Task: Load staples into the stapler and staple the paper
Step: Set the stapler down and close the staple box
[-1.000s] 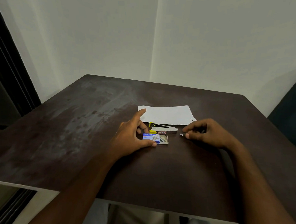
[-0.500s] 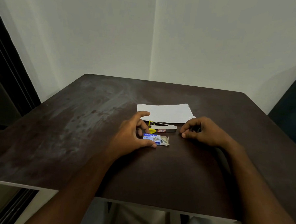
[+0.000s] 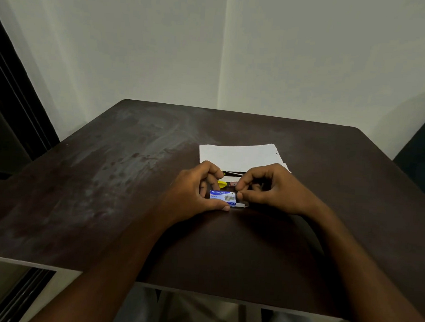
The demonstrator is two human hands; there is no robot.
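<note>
Head view showed both hands meeting at the staple box [image 3: 223, 198], which lay on the table [image 3: 131, 181] just in front of the stapler [image 3: 230, 180]. The left hand [image 3: 195, 194] was clamped on the box, thumb along its near edge and fingers curled over its far side. The right hand [image 3: 271, 191] had its fingertips pinched together at the box's open right end; whether they held a strip of staples could not be told. The stapler sat between the box and the paper [image 3: 238, 156], mostly hidden by the knuckles, with only its yellow part and a red label showing.

By my judgement the step was drawing staples from the box, with loading not yet begun. The next move would call for a light pinch, keeping the strip unbroken, then carrying it a short way to the stapler.

The work sat near the table's middle, well away from every edge, with bare tabletop on both sides.
</note>
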